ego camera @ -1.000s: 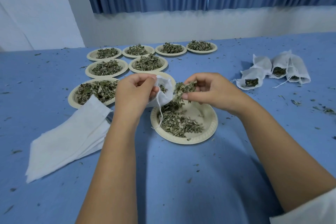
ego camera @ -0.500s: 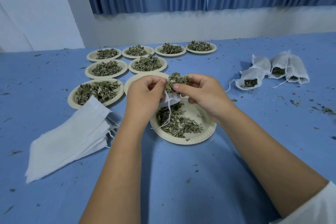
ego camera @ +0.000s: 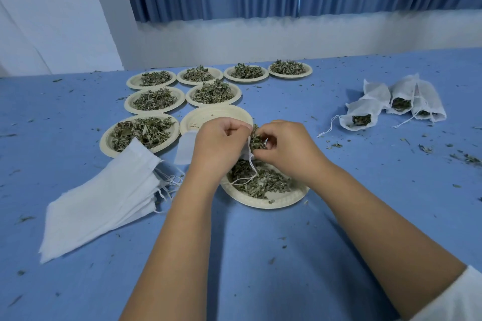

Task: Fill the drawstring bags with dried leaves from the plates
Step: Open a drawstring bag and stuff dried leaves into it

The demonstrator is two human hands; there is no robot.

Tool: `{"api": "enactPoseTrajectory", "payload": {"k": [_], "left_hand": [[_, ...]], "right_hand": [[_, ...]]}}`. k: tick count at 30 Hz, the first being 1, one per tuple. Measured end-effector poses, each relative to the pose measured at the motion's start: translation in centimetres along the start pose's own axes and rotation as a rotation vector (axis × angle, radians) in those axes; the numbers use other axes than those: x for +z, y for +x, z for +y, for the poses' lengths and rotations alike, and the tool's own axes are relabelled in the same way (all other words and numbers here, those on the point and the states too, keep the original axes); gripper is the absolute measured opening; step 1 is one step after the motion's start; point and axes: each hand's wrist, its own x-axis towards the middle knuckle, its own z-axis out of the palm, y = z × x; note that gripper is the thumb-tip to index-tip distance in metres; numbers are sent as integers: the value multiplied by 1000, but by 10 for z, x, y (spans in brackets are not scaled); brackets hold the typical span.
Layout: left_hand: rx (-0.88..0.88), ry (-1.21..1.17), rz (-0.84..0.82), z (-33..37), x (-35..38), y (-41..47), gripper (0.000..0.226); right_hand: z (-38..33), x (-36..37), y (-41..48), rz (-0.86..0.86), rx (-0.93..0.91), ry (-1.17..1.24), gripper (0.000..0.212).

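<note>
Item, drawstring bag (ego camera: 246,155): held just above the 12 o'clock rim of the near plate (ego camera: 276,202), its mouth pinched in my left hand (ego camera: 221,141) grip, while my right hand (ego camera: 287,146) grip pinches a tuft of dried leaves (ego camera: 257,139). Change: a second ago the tuft hung apart at the bag's 3 o'clock, and now it sits at the mouth, so I judge this load is going in. Outstanding: seven heaped plates (ego camera: 128,103) from 10 to 12 o'clock and empty bags (ego camera: 104,203) at 8 o'clock, with filled bags (ego camera: 360,118) at 2 o'clock on the bench (ego camera: 260,255).
</note>
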Motion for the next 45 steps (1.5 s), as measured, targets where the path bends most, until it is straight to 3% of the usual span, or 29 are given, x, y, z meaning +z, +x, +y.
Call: {"api": "enactPoseTrajectory", "payload": {"k": [2, 4, 8, 12, 17, 21, 24, 28, 35, 38, 42, 45], "left_hand": [[-14, -12, -2, -1, 1, 0, 18], [-32, -43, 28, -1, -1, 2, 17], [-64, -77, 62, -3, -4, 4, 15], [-81, -121, 66, 0, -4, 2, 17], [-87, -167, 16, 6, -3, -2, 17], [-71, -178, -29, 10, -2, -6, 16], [-73, -180, -49, 11, -3, -6, 17], [-57, -119, -123, 12, -4, -8, 39], [-14, 10, -235, 13, 0, -12, 10], [-16, -15, -181, 13, -1, -11, 13], [-40, -101, -46, 14, -7, -8, 20], [-53, -129, 34, 14, -10, -6, 22]], "right_hand": [[-2, -3, -1, -47, 78, 120, 13], [-2, -10, -1, -117, 129, 308, 26], [-2, -16, 1, -265, 205, 632, 16], [-3, -7, 2, -103, 285, 832, 15], [-1, -3, 2, -4, 341, 881, 13], [1, 6, 2, 99, 377, 727, 21], [4, 6, 5, -28, 481, 782, 31], [3, 4, 3, -183, 476, 972, 8], [0, 5, 1, -25, 488, 767, 28], [1, 7, 2, -11, 467, 729, 29], [1, -1, 5, -132, 423, 963, 3], [2, -13, 8, -216, 440, 1098, 8]]}}
